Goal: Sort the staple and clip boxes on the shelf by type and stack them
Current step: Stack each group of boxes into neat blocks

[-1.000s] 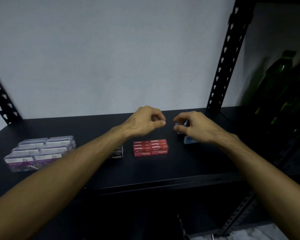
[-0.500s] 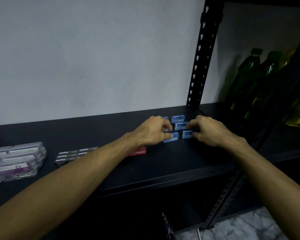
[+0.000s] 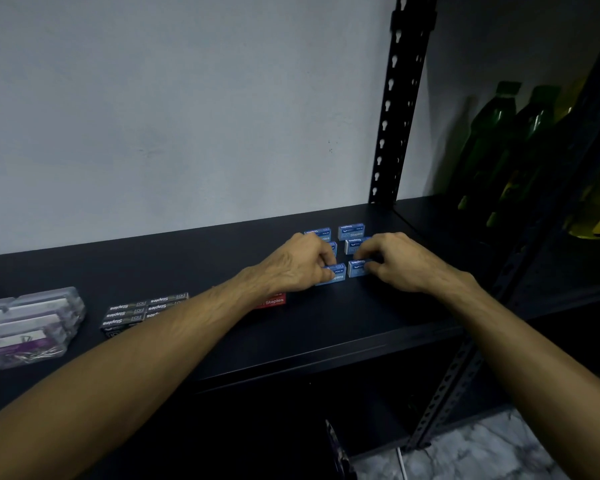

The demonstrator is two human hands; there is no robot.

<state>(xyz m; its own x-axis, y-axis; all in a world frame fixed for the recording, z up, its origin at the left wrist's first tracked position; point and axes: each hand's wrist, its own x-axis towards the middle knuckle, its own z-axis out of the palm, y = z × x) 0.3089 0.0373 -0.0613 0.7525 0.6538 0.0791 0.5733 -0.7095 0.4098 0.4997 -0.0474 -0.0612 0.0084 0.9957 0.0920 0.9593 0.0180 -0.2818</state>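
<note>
Several blue staple boxes lie in two columns on the black shelf (image 3: 343,317). My left hand (image 3: 298,263) pinches the near-left blue staple box (image 3: 335,274). My right hand (image 3: 400,259) pinches the near-right blue staple box (image 3: 355,268). Behind them lie more blue boxes, one at the back right (image 3: 351,232) and one at the back left (image 3: 318,233). A red staple box (image 3: 272,301) shows partly under my left forearm. Black staple boxes (image 3: 142,310) are stacked further left. Clear clip boxes (image 3: 28,322) with purple labels stand at the far left.
A black perforated shelf post (image 3: 397,109) rises just behind the blue boxes. Green bottles (image 3: 492,133) stand on the neighbouring shelf to the right. A white wall backs the shelf. Tiled floor (image 3: 499,452) shows below right.
The view has swung right from the red boxes to the blue ones. Both hands have come down onto the two nearest blue boxes and hold them about as half a second ago.
</note>
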